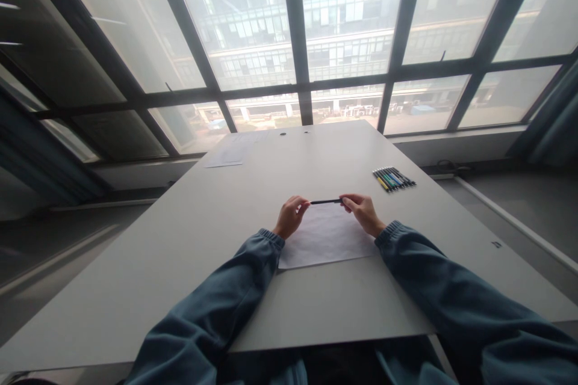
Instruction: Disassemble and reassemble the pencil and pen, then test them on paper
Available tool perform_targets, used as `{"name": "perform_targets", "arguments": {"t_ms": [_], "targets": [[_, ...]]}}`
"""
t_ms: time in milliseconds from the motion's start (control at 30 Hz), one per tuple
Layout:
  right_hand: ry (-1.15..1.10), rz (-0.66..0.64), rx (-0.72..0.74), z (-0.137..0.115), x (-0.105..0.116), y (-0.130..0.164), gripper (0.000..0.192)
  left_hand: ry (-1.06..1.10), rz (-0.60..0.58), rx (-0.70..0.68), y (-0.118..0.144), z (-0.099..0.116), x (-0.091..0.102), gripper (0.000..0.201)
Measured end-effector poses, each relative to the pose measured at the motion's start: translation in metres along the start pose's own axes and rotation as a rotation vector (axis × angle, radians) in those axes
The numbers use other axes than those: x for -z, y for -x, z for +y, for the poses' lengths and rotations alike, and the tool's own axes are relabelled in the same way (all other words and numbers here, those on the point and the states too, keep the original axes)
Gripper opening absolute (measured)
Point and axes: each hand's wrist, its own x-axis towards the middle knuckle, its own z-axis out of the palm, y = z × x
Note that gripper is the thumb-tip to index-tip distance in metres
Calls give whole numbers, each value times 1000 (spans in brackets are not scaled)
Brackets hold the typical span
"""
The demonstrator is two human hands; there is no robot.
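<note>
A black pen [326, 201] lies level in the air between both hands, just above a white sheet of paper [327, 243]. My left hand [291, 215] pinches its left end. My right hand [361, 212] pinches its right end. Both forearms, in blue-grey sleeves, rest on the grey table [203, 252]. A row of several pens [394, 178] lies on the table to the right, beyond my right hand.
Another white sheet [224, 159] lies at the table's far left. Two small round holes [283, 133] sit near the far edge. Large windows with dark frames stand behind the table. A floor rail runs at the right.
</note>
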Motion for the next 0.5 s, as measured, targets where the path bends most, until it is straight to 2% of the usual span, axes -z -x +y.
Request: {"name": "perform_targets", "arguments": {"t_ms": [267,500], "targets": [[2,0,-5,-3,-1,1,33,51,-32,31,1,4,2,36],[-6,15,2,-1,1,-1,32,113,31,52,-1,4,0,31]]}}
